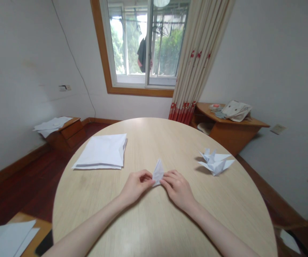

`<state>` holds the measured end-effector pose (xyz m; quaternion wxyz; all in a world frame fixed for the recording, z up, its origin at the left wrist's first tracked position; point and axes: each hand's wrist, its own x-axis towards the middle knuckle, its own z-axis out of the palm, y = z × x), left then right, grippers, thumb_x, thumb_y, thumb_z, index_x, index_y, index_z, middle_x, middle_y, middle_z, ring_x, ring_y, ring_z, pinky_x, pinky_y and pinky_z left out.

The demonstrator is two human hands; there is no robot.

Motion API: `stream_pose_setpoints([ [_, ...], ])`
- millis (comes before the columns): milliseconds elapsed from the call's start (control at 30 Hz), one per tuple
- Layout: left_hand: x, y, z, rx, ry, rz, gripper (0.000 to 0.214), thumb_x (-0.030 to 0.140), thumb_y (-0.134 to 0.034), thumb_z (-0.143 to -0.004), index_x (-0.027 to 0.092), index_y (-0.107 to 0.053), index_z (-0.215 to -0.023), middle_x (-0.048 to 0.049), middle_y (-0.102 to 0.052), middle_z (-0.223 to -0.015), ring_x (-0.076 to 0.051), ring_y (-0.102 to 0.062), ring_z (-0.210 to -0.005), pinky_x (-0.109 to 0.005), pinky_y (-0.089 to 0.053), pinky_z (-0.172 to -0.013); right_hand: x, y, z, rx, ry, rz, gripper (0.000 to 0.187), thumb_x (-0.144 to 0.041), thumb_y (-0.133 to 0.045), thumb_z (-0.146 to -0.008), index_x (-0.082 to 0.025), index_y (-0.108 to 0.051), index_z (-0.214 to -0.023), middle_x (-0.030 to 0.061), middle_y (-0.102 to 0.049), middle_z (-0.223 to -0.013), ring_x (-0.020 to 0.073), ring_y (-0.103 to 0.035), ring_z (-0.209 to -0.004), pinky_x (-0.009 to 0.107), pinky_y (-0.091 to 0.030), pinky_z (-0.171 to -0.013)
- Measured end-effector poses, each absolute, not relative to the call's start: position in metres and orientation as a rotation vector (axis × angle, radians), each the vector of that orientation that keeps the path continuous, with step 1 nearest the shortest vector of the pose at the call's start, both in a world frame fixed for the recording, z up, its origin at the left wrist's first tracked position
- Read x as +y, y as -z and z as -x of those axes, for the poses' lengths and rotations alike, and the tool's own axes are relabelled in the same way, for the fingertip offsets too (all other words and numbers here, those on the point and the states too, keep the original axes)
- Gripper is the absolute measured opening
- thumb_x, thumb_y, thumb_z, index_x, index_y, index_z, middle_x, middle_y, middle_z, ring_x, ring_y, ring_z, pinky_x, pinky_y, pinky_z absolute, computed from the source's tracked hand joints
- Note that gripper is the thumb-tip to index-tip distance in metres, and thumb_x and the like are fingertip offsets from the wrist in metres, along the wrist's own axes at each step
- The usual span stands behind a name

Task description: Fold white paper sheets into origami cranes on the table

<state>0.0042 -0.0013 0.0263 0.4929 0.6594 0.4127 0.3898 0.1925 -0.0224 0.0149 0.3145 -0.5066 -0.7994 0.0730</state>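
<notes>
A small folded piece of white paper (158, 171), pointed at the top, stands between my hands near the middle of the round table. My left hand (137, 184) pinches its lower left edge between thumb and fingers. On the other side, my right hand (178, 187) grips the lower right edge, thumb tip in front and fingers behind. Folded white paper cranes (215, 164) sit to the right on the tabletop, close together with wings spread. At the left lies a stack of white paper sheets (103, 151).
The round wooden table (154, 228) fills the lower middle. A corner desk (231, 130) with a cloth bag (237, 110) stands at the back right, beside a curtain (194, 53). A low cabinet (72, 134) carries papers at the left; more paper sheets (10, 239) lie at lower left.
</notes>
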Motion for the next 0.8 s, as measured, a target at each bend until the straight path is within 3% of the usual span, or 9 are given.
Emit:
stream_pose_setpoints([
  [267,-0.003,-0.028,-0.004,1.027,-0.944,-1.586,0.019,0.033,-0.066,-0.072,0.015,-0.065,-0.071,-0.0024,-0.068,-0.066,-0.016,-0.061,-0.063,-0.025,-0.045,-0.063,-0.027,-0.020,-0.191,-2.075,-0.190,1.272,0.019,-0.025,-0.048,-0.092,-0.021,-0.061,-0.078,0.0078,-0.066,-0.083,0.0235,-0.057,-0.082,0.038,-0.045,-0.075],
  [467,-0.001,-0.026,-0.004,0.968,-0.943,-1.518,0.023,0.037,-0.067,-0.073,0.014,-0.068,-0.075,-0.0057,-0.071,-0.073,-0.018,-0.064,-0.069,-0.027,-0.047,-0.068,-0.029,-0.024,-0.190,-2.062,-0.350,1.169,0.016,-0.026,-0.044,-0.094,-0.021,-0.059,-0.094,0.0089,-0.066,-0.096,0.0226,-0.059,-0.091,0.037,-0.047,-0.081],
  [800,0.002,-0.022,-0.004,0.937,-0.937,-1.477,0.021,0.035,-0.069,-0.069,0.014,-0.068,-0.073,-0.0021,-0.068,-0.066,-0.016,-0.061,-0.064,-0.026,-0.045,-0.066,-0.033,-0.030,-0.190,-2.103,-0.578,1.112,0.015,-0.030,-0.049,-0.093,-0.021,-0.059,-0.098,0.0061,-0.063,-0.097,0.0196,-0.058,-0.091,0.033,-0.045,-0.081],
])
